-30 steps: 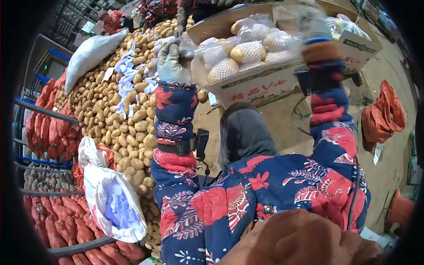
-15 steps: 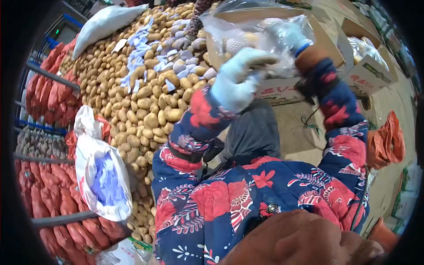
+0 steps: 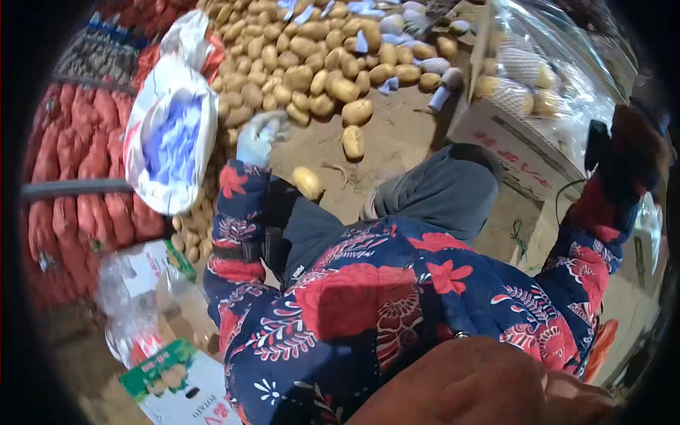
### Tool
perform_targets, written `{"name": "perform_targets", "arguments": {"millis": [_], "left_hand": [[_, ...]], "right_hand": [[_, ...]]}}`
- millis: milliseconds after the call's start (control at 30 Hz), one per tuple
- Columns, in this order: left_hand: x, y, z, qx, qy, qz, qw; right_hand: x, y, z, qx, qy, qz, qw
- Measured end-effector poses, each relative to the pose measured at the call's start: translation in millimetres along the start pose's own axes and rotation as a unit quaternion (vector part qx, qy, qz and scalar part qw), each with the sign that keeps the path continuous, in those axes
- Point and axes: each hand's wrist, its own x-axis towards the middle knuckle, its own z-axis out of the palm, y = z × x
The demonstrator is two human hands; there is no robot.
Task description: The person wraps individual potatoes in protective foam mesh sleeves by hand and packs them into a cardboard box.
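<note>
My left hand (image 3: 261, 139), in a pale glove, is over the near edge of the potato pile (image 3: 283, 60), its fingers bent and what they hold, if anything, too small to make out. My right hand (image 3: 648, 106) is dark and blurred at the right edge, beside the cardboard box (image 3: 506, 145); its fingers do not show clearly. Net-wrapped potatoes (image 3: 520, 78) lie in that box under clear plastic film. Two loose potatoes (image 3: 353, 142) lie on the floor between my left hand and the box.
A white sack (image 3: 205, 134) holding purple-blue net sleeves (image 3: 173, 142) stands left of the pile. Red mesh sacks (image 3: 81, 156) fill racks behind a metal bar (image 3: 78, 187). Printed cardboard (image 3: 180, 382) and clear plastic bags (image 3: 120, 290) lie at the lower left. Green string (image 3: 519, 237) is on the floor.
My view has turned, and the box now appears at the upper right. My left hand has moved away from the box toward the pile's near edge. My right hand has moved to the box's right side.
</note>
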Motion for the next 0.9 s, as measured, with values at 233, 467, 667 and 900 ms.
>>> {"name": "perform_targets", "arguments": {"millis": [233,467,667,900], "left_hand": [[-25.1,-13.3,-27.5,0.228,0.005,0.13,0.965],[-42.6,-65.1,-55.4,-0.049,0.029,-0.065,0.996],[-73.8,-0.4,-40.3,-0.001,0.026,0.014,1.0],[-113.8,0.8,-109.8,-0.031,0.186,0.069,0.98]], "right_hand": [[-221.7,-323.1,126.1,0.474,-0.554,-0.03,0.683],[-512.7,-397.5,115.4,0.185,-0.934,-0.162,0.258],[-512.7,-443.5,114.4,0.283,-0.894,-0.097,0.334],[-527.1,-500.6,160.7,0.372,-0.872,-0.06,0.312]]}}
